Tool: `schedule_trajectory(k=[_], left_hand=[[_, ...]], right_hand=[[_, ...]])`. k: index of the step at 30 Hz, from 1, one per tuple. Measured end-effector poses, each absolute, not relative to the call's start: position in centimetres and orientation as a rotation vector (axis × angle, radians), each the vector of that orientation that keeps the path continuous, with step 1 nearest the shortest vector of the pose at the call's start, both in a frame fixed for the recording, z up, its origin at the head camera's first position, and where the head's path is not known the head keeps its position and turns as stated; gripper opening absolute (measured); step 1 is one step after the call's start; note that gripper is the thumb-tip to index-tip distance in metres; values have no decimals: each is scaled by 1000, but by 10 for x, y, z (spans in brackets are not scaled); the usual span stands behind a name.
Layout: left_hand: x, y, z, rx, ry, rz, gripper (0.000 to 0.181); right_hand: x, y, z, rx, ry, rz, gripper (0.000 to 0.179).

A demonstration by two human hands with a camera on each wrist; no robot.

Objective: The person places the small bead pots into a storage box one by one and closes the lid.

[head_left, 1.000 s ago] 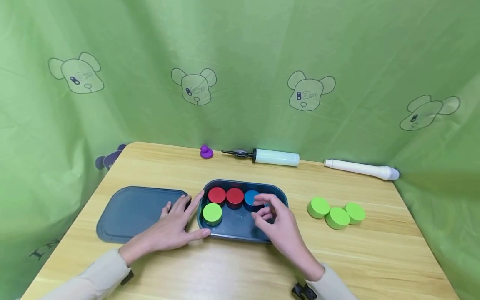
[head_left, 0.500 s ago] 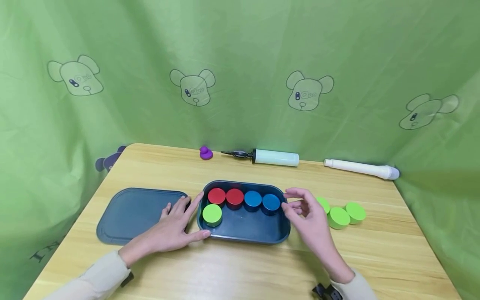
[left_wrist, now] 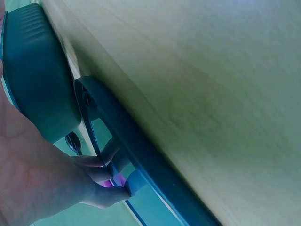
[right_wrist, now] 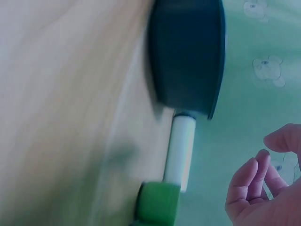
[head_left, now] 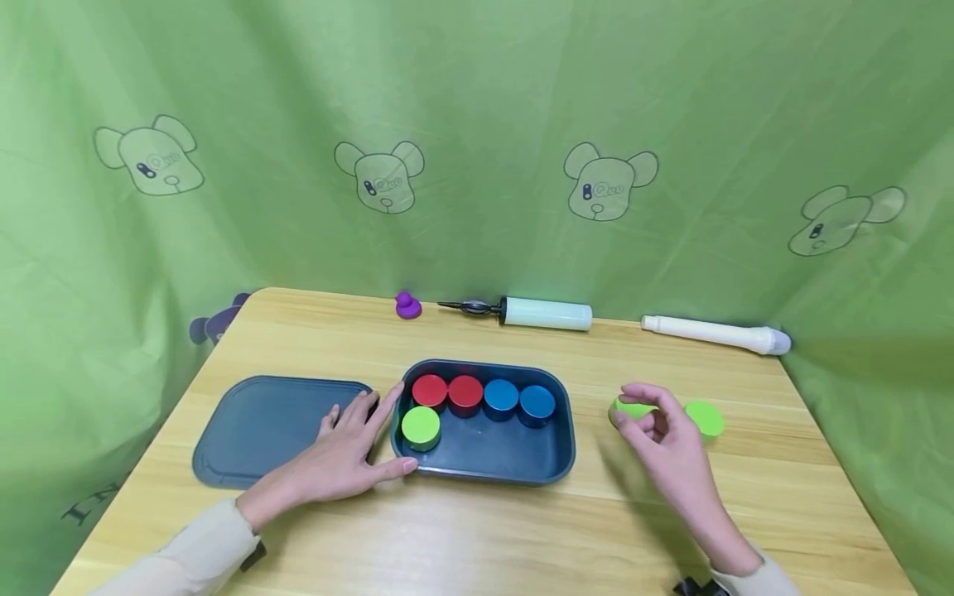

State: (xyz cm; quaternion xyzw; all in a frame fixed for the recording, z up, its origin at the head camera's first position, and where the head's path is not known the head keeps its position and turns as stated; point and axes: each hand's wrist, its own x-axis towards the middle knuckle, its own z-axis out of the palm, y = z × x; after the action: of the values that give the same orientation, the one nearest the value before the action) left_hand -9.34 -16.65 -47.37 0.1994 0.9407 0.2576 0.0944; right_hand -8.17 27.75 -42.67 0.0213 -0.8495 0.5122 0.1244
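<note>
Spread fingers and a thumb of my left hand rest at the left end of a dark blue plastic box, the other fingertips on the flat lid beside it. Inside the box stand two red round blocks, two blue ones and a light green one. My right hand hovers over loose green round blocks right of the box and partly hides them. In the right wrist view its thumb and fingers are bent and apart, with nothing between them; a green block is below.
Along the table's back edge lie a purple rubber duck, a hand pump with a black nozzle, and a white stick-shaped object. A green curtain hangs behind the wooden table.
My right hand has moved from above the blue blocks, past the box's right end, to the loose green blocks. Both blue blocks show fully now. The left hand stays in place.
</note>
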Motion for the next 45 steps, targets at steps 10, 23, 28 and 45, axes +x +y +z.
schedule_trajectory(k=[10,23,28,45], left_hand=[[-94,-168,-474,589,2786,749,106],[-92,-171,-474,570,2796,759,106],[-93,-168,-474,581,2778,764,106],[-93,-167,-475,577,2781,768,106]], right_hand=[[-71,329,-432,-155,-2579,1322,47],[-70,382,-444,-194,-2725,1026,64],[-67,400,-454,-214,-2729,988,67],[-91,433,-473,-159,-2929,1162,82]])
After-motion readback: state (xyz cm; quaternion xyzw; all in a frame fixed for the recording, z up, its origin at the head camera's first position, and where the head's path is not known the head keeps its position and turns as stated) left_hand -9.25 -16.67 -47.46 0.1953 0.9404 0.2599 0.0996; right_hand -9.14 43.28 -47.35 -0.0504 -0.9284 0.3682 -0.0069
